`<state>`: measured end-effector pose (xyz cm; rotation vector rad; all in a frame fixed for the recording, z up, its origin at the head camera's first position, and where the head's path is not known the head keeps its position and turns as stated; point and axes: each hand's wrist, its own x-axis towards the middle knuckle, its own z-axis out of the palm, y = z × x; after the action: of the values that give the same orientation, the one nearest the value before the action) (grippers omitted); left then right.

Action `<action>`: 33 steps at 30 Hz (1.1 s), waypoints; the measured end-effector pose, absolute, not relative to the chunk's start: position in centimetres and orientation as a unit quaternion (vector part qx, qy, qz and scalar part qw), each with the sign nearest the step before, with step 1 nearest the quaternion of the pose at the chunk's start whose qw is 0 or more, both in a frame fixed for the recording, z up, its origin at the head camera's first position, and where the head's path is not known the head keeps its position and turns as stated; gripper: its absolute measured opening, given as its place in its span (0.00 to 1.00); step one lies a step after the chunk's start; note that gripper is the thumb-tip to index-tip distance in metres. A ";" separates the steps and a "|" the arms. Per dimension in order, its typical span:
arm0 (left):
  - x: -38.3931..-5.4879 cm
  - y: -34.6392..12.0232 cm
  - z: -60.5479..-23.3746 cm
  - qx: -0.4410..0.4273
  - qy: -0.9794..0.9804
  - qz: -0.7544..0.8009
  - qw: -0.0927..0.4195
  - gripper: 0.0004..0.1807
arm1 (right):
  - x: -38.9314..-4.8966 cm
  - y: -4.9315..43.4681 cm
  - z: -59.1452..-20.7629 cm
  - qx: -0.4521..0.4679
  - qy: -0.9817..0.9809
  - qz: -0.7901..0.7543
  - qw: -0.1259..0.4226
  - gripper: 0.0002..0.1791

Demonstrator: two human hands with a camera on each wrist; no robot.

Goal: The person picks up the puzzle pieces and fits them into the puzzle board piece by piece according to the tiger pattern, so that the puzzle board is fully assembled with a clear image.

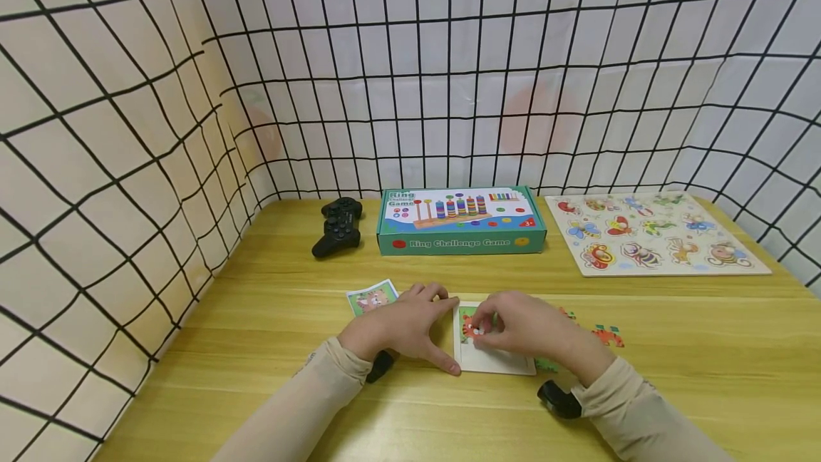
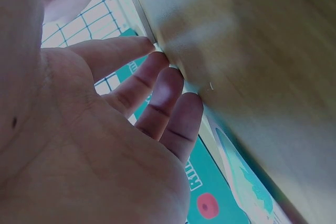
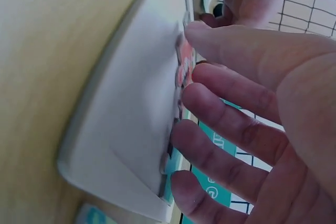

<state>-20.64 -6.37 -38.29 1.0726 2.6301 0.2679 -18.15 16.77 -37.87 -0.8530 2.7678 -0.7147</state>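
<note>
A shallow white puzzle tray (image 1: 499,360) lies flat on the table, with puzzle pieces (image 1: 469,328) showing an orange tiger on green along its left part. My right hand (image 1: 529,326) is over the tray, its thumb and fingertips on the tiger pieces. The right wrist view shows these pieces (image 3: 185,59) lying in the tray under the loosely bent fingers. My left hand (image 1: 410,323) rests at the tray's left edge, thumb and fingers spread apart, holding nothing. In the left wrist view its fingertips (image 2: 169,82) are down by the table surface.
Loose puzzle pieces (image 1: 608,336) lie right of the tray, some partly behind the right forearm. A small picture card (image 1: 373,296) sits beyond the left hand. Farther back are a black game controller (image 1: 340,225), a ring game box (image 1: 460,223) and an insect puzzle board (image 1: 657,234), before a wire grid.
</note>
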 end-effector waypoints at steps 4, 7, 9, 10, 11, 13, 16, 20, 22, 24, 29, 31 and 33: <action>-20.6 -6.4 -38.3 0.373 0.912 0.095 0.144 0.61 | -18.1 16.5 -38.0 -0.277 0.927 -0.238 0.083 0.07; -20.6 -6.4 -38.2 0.374 0.911 0.096 0.143 0.61 | -18.0 16.4 -38.0 -0.271 0.930 -0.233 0.079 0.07; -20.6 -6.4 -38.1 0.374 0.911 0.096 0.142 0.60 | -18.1 16.3 -38.0 -0.268 0.932 -0.232 0.078 0.07; -20.6 -6.4 -38.1 0.374 0.911 0.096 0.143 0.60 | -18.1 16.3 -38.0 -0.268 0.932 -0.233 0.078 0.07; -20.6 -6.4 -38.1 0.373 0.912 0.097 0.143 0.60 | -18.1 16.3 -38.0 -0.268 0.931 -0.235 0.080 0.07; -20.6 -6.4 -38.1 0.372 0.912 0.097 0.144 0.60 | -18.1 16.4 -38.0 -0.270 0.929 -0.239 0.086 0.08; -20.5 -6.4 -38.2 0.370 0.912 0.098 0.147 0.60 | -18.0 16.8 -37.7 -0.277 0.922 -0.251 0.101 0.10; -20.5 -6.4 -38.2 0.367 0.913 0.097 0.149 0.61 | -18.3 18.1 -36.6 -0.266 0.917 -0.270 0.128 0.14; -20.5 -6.4 -38.2 0.366 0.913 0.096 0.151 0.61 | -18.5 19.2 -35.8 -0.256 0.915 -0.282 0.136 0.16; -20.5 -6.4 -38.1 0.365 0.914 0.096 0.151 0.61 | -18.7 20.4 -34.9 -0.251 0.913 -0.292 0.135 0.18; -20.5 -6.4 -38.0 0.365 0.913 0.100 0.151 0.61 | -18.8 23.8 -33.1 -0.257 0.913 -0.296 0.110 0.19; -20.4 -6.4 -38.0 0.364 0.914 0.101 0.150 0.61 | -18.8 25.0 -32.7 -0.258 0.914 -0.293 0.107 0.19; -20.4 -6.4 -38.1 0.363 0.914 0.102 0.148 0.61 | -19.0 26.2 -32.5 -0.259 0.915 -0.290 0.110 0.19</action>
<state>-20.43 -6.37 -38.06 1.0443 2.6290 0.2935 -18.96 26.20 -32.47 -0.7613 2.6877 -0.8513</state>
